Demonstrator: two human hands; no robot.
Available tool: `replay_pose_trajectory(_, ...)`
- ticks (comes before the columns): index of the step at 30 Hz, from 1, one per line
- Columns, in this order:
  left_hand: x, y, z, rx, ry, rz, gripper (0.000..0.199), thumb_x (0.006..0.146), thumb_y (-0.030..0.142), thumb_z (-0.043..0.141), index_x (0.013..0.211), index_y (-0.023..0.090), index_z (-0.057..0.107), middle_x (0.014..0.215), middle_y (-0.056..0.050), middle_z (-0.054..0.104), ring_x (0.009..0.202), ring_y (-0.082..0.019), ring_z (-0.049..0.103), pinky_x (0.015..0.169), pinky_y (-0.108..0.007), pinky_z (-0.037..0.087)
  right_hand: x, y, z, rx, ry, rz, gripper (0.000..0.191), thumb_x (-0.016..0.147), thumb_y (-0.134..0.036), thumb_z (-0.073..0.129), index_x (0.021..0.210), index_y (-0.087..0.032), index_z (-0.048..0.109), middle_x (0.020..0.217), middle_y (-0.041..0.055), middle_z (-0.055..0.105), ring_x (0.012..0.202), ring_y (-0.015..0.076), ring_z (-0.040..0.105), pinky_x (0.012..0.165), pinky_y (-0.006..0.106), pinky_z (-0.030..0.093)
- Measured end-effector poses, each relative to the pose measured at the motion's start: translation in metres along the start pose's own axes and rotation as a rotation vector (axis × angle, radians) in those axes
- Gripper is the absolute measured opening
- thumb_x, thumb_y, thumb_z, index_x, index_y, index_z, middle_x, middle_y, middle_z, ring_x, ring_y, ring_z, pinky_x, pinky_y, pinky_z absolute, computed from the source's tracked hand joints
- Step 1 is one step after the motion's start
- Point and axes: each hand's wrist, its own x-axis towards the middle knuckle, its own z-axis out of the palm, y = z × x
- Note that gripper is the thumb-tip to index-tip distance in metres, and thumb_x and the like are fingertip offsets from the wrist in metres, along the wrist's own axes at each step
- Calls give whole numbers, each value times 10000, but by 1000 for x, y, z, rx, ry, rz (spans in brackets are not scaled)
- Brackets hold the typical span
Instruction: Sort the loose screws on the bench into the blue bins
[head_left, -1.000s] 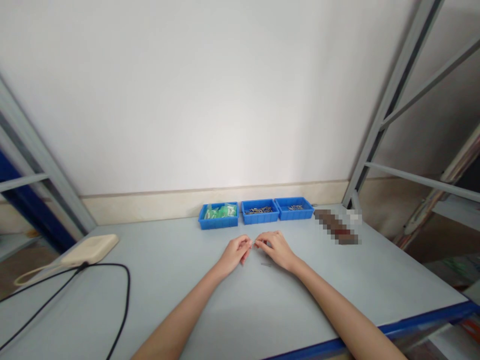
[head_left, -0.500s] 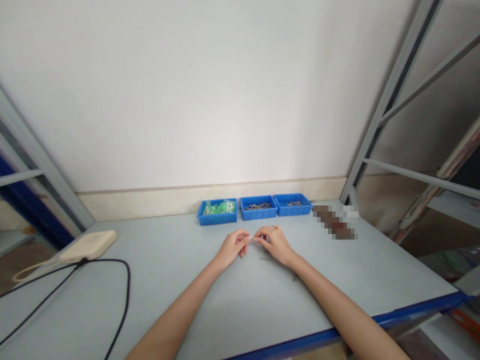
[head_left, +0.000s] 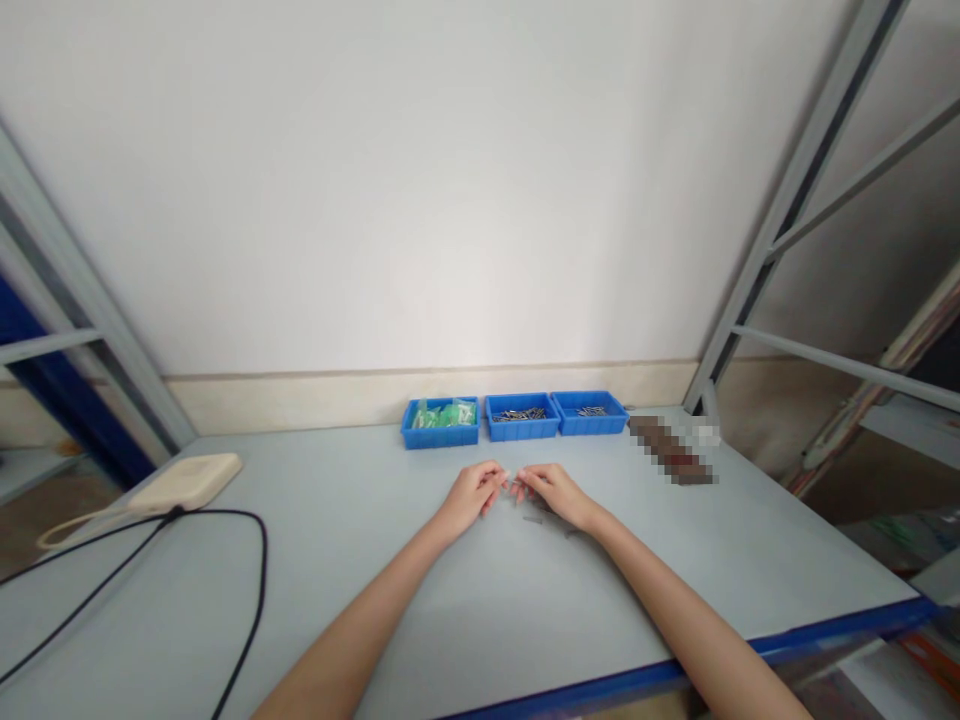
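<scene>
On the bench (head_left: 720, 560), three blue trays (head_left: 439, 435), green packets (head_left: 442, 413), metal pins (head_left: 519, 414), left hand (head_left: 471, 498) and right hand (head_left: 556, 496) together

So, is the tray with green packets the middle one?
No, the tray with green packets is the leftmost of the three; the middle tray holds small metal parts.

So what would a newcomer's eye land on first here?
The three blue plastic trays lined up against the wall stand out first, the leftmost holding green packets and the other two small metal parts. Next come the left hand and right hand, fingertips almost meeting mid-table on the pale table. Far left lies a cream flat pad with a black cable.
</scene>
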Motion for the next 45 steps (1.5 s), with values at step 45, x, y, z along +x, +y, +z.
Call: replay_pose_trajectory(45,-2,-6,1,-100,-22,-9,454,844,533,351,718,148,556,474,24,503,409,-93,462,434,-203,364,-56,-15,-33,-319,61,3,191,845,-351,507,810,-216,636,804,26,673,765,175,591,766,300,363)
